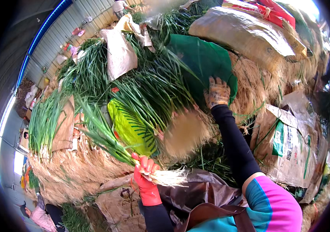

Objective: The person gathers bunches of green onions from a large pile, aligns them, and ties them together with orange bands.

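Observation:
My left hand [147, 174], in a red rubber glove, is closed around a bunch of green leafy stalks [106, 142] with pale stringy roots, low in the centre. The leaves point up and to the left, the roots to the right. My right hand [217, 92], in a stained tan glove, lies with its fingers spread on a dark green sheet [199, 58]. Whether it pinches the sheet is not plain. Between the hands lies a heap of the same rooted stalks [150, 98], beside a yellow-green printed bag [130, 124]. A blurred spot hides part of the roots.
Long piles of rooted greens [75, 177] stretch to the left and back. A large tan sack [240, 37] lies across roots at the upper right, and a printed sack [286, 148] sits at the right. A white sack [121, 55] rests on leaves. A co-worker [44, 214] is at the lower left.

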`<action>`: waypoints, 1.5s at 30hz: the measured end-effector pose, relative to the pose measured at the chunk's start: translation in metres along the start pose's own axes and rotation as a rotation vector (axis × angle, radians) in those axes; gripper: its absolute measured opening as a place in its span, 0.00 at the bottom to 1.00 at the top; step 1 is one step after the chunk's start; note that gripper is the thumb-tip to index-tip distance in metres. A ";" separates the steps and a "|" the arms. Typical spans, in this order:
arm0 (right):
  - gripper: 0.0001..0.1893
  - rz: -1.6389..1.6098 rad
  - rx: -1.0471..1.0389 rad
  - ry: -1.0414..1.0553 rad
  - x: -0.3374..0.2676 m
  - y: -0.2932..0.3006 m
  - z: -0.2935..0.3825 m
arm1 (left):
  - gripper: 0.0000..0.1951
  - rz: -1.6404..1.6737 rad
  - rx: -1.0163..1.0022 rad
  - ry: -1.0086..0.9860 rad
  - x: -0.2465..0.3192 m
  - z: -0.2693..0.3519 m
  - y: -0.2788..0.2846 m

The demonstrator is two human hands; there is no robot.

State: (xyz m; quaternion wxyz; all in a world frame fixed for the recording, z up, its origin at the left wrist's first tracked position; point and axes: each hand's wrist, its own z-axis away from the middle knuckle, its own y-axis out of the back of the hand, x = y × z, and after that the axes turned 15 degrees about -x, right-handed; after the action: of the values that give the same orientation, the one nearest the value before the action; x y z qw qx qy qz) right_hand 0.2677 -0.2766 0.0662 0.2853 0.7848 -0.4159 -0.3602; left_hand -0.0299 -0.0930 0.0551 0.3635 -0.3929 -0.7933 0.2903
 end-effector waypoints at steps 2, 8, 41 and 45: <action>0.16 -0.131 -0.153 0.078 -0.024 -0.005 -0.001 | 0.18 -0.037 0.004 -0.007 0.003 -0.006 -0.011; 0.19 -0.231 -0.629 0.128 -0.043 -0.138 0.004 | 0.17 -0.227 0.080 0.270 -0.010 -0.036 -0.020; 0.13 -0.167 -1.013 0.339 -0.087 -0.065 0.049 | 0.15 -0.366 0.626 0.536 -0.033 -0.021 0.056; 0.25 -0.541 -0.964 0.231 -0.064 -0.052 0.078 | 0.13 -0.349 0.628 0.615 -0.053 -0.031 0.069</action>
State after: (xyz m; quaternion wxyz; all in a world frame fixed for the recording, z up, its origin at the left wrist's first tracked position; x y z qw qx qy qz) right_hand 0.2036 -0.2078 0.0033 0.5524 0.6789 0.0457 -0.4816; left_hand 0.0459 -0.0959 0.0028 0.7261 -0.1926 -0.5768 0.3208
